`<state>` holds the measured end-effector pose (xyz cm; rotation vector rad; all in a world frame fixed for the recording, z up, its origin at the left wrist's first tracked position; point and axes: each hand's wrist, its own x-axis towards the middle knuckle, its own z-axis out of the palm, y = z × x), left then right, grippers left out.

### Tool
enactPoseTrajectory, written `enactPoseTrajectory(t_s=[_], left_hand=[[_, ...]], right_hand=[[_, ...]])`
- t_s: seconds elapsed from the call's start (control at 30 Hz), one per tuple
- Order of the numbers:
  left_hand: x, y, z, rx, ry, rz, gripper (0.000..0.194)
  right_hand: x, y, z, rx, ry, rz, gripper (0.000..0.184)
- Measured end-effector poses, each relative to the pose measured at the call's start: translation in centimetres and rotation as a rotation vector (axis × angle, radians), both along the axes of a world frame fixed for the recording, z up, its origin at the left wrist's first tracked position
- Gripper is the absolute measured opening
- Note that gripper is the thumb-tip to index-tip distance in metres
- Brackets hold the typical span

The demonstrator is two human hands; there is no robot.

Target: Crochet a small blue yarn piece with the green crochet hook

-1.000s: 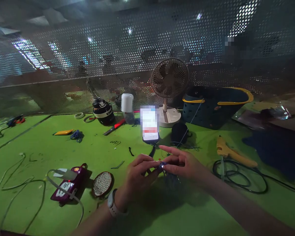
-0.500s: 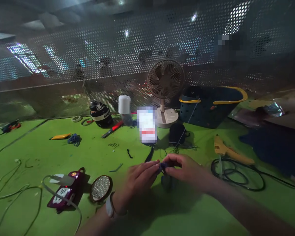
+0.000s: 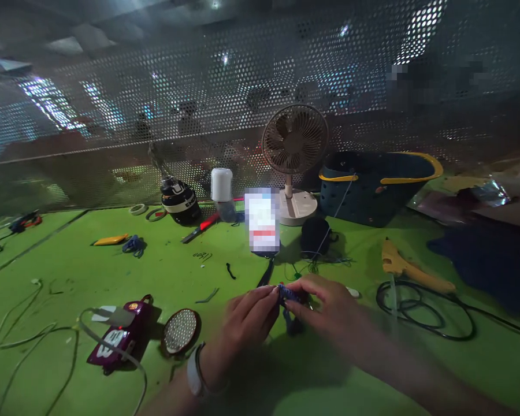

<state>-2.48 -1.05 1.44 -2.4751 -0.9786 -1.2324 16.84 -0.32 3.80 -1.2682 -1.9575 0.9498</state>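
Between my hands is a small blue crocheted-looking piece point(image 3: 288, 294), its top edge bumpy like stitches, with a darker blue part hanging below. My left hand point(image 3: 251, 315), with a pale band on its wrist, pinches the piece's left end. The thumb and fingers of my right hand point(image 3: 323, 300) are closed on its right end. My fingers cover much of it. Just beyond my hands stands a lit phone point(image 3: 262, 222) with a blurred screen. A dark ball of yarn point(image 3: 315, 237) lies behind my right hand, and a thin strand rises from it toward the basket.
On the left lie a purple power strip point(image 3: 121, 332) with cables, a round studded disc point(image 3: 181, 332) and a yellow cutter point(image 3: 110, 239). Behind are a black jar point(image 3: 181, 202), a white-capped bottle point(image 3: 222, 188), a fan point(image 3: 294, 141) and a basket point(image 3: 364, 196). A yellow glue gun point(image 3: 409, 270) rests right.
My hands have shifted slightly lower, and my right fingers have curled in closer around the blue piece. More of its stitched edge shows now. The view has swayed a little.
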Motion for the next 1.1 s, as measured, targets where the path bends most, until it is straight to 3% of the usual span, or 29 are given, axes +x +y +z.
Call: enactPoseTrajectory(t_s=[0.1, 0.3, 0.4, 0.5, 0.63, 0.7, 0.77, 0.97, 1.1], left_hand=[[0.0, -0.1, 0.0, 0.023, -0.019, 0.012, 0.016], [0.2, -0.1, -0.1, -0.037, -0.020, -0.032, 0.019], [0.5, 0.0, -0.1, -0.122, -0.164, -0.065, 0.020], [0.7, 0.3, 0.2, -0.447, -0.509, -0.134, 0.027], [0.4, 0.7, 1.3, -1.247, -0.927, -0.319, 0.024], [0.3, 0.8, 1.6, -1.524, -1.019, -0.367, 0.030], [0.3, 0.9, 1.6, -1.636, -1.049, -0.364, 0.033], [0.2, 1.0, 1.2, -1.683, -0.942, -0.360, 0.029], [0.2, 1.3, 1.4, -1.712, -1.047, -0.325, 0.029]], right_hand=[[-0.2, -0.2, -0.1, 0.150, -0.068, 0.018, 0.015], [0.2, 0.5, -0.3, 0.284, -0.130, 0.103, 0.021], [0.6, 1.0, -0.3, 0.336, -0.100, 0.145, 0.023], [1.1, 1.5, 0.0, 0.367, -0.068, 0.184, 0.025], [1.6, 1.9, 0.2, 0.455, -0.056, 0.228, 0.025], [1.7, 2.0, -0.3, 0.476, -0.072, 0.233, 0.023], [1.7, 2.1, -0.8, 0.491, -0.087, 0.248, 0.021], [1.9, 2.4, -1.3, 0.517, -0.091, 0.383, 0.019], [1.9, 2.4, -1.2, 0.436, -0.095, 0.285, 0.025]])
